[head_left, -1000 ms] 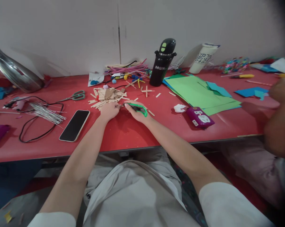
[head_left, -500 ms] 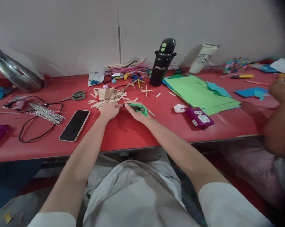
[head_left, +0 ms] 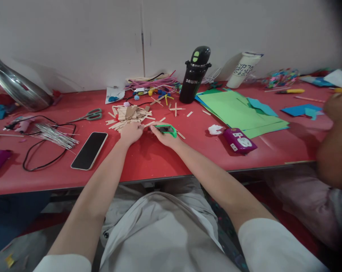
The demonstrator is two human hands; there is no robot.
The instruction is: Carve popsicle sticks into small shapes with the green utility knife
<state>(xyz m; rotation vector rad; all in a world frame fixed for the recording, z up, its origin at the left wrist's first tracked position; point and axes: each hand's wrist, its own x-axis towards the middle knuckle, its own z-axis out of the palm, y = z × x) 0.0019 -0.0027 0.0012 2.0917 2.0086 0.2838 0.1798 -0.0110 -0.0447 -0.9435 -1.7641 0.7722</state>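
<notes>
With fingers closed, the left hand (head_left: pixel 132 132) seems to pinch a wooden stick (head_left: pixel 149 124) at its two o'clock, the right hand (head_left: pixel 165 138) curling round a green-handled tool (head_left: pixel 175 132), probably for cutting, which calls for steadiness.

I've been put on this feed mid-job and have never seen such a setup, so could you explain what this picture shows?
There is no machine here: you see a person's two bare hands. The view comes from one camera worn on that person's head, looking forward and down.

The right hand holds a green tool. The left hand is at the near edge of a pile of sticks. One stick shows between the hands; whether the left grips it is unclear.

On the red table, a phone, wires and scissors lie left of the hands; green paper lies to the right. A bottle stands behind. The arm at far right is someone else's.
</notes>
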